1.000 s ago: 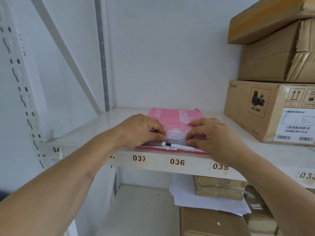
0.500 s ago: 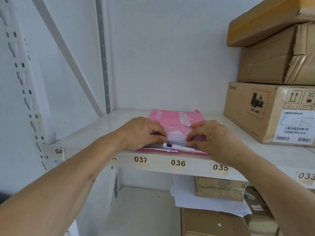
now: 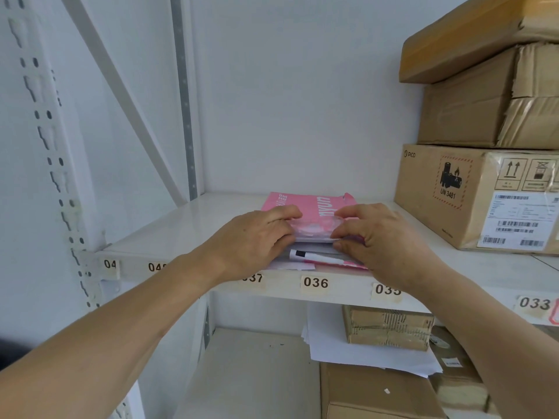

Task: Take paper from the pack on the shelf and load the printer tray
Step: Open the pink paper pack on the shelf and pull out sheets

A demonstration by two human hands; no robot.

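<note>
A pink paper pack point(image 3: 308, 205) lies flat on the white shelf point(image 3: 169, 234), its open end facing me. My left hand point(image 3: 254, 240) grips the left side of the wrapper's open flap. On the flap's right side sits my right hand point(image 3: 384, 240), fingers pinching it. The flap is lifted a little, and the edges of white sheets point(image 3: 314, 248) show in the gap beneath it. A torn strip of wrapper with a black mark point(image 3: 317, 257) lies across the front. The printer and its tray are out of sight.
Stacked brown cardboard boxes point(image 3: 478, 192) stand on the shelf close to the right of the pack. Number labels run along the shelf's front edge point(image 3: 314, 282). Below, loose white sheets point(image 3: 363, 349) and more boxes point(image 3: 390, 328) fill the lower shelf. A slotted upright point(image 3: 51, 146) rises at left.
Both hands have slid a little further back over the pack and lifted the wrapper flap, so more of the white sheet edges shows underneath.
</note>
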